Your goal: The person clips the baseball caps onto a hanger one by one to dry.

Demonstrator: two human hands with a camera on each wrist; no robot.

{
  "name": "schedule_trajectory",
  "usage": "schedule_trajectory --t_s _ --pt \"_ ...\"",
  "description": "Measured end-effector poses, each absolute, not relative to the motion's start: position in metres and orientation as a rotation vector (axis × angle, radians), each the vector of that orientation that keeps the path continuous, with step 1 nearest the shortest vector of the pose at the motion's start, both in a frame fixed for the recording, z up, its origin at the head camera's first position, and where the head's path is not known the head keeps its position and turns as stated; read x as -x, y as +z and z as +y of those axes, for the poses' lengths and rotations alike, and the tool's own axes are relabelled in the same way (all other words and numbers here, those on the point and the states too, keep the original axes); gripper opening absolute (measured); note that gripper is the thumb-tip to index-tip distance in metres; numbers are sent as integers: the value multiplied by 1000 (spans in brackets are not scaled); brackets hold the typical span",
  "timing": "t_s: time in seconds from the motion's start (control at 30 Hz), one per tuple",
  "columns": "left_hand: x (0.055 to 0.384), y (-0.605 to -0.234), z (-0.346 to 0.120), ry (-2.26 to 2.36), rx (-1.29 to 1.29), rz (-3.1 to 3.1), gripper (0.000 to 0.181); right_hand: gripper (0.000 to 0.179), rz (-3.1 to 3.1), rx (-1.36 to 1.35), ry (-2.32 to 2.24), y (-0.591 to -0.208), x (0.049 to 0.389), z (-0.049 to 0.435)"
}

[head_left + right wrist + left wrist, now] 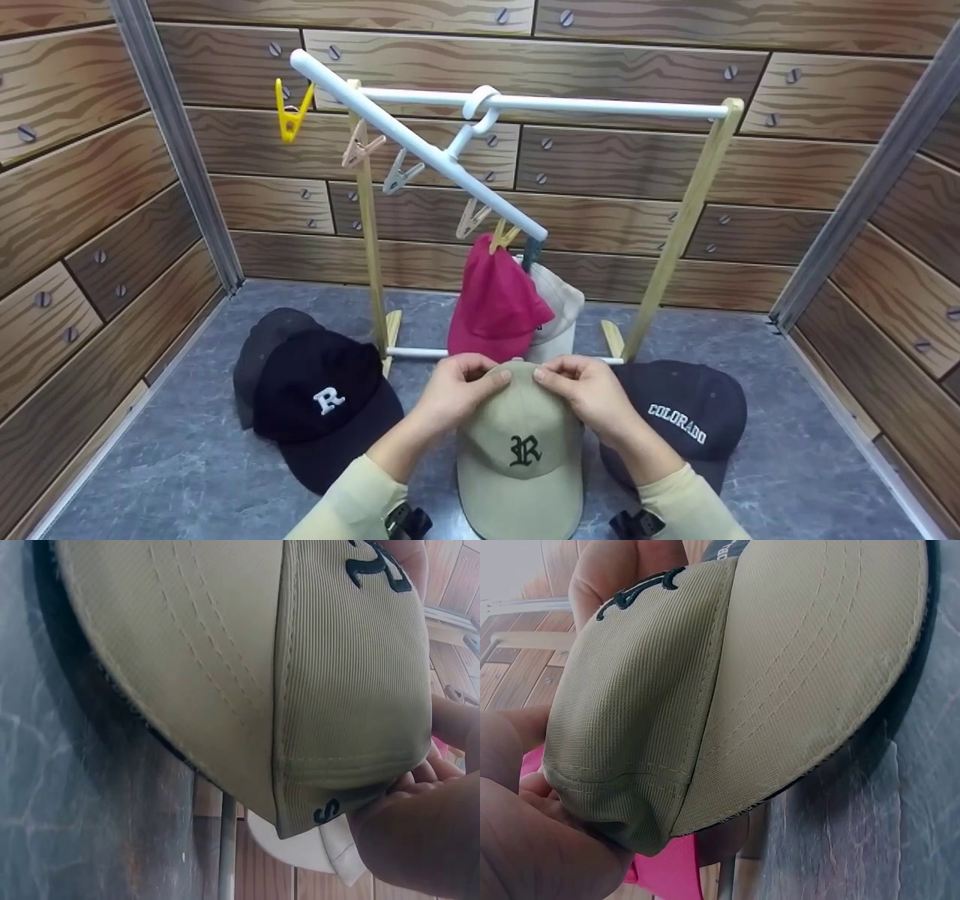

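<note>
A khaki cap [520, 457] with a dark letter R on its front lies on the grey floor, brim toward me. My left hand [459, 390] pinches the back of its crown from the left, and my right hand [577, 391] pinches it from the right. In the left wrist view the khaki cap [727, 682] fills the frame, with my left hand [532, 840] curled round its rear edge. The right wrist view shows the same cap [285, 667] with my right hand [420, 832] gripping its back rim.
A white clip hanger [420, 146] hangs from a wooden rack [679, 225]; a pink cap [495, 304] and a white cap [559, 315] hang from its pegs. A black R cap [322, 401] lies left, a dark COLORADO cap [686, 420] right. Wood-patterned walls enclose the floor.
</note>
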State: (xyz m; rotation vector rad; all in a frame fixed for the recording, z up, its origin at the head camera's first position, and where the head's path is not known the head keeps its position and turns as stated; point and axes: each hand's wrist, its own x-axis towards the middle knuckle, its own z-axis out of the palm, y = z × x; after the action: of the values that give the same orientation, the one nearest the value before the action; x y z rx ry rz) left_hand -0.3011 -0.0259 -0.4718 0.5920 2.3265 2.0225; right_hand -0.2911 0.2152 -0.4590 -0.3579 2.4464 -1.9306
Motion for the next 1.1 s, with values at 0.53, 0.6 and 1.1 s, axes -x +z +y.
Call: schedule_trajectory --t_s 0.53,0.6,1.1 --pt "301 -471 -28 2044 -663 2431 18 16 2636 362 -1910 -457 286 204" --pt "302 -472 -28 2051 -656 2433 18 16 2625 370 -1928 -457 286 203" --pt "300 -464 -31 2049 -666 2495 17 15 2588 375 -2030 -456 285 197"
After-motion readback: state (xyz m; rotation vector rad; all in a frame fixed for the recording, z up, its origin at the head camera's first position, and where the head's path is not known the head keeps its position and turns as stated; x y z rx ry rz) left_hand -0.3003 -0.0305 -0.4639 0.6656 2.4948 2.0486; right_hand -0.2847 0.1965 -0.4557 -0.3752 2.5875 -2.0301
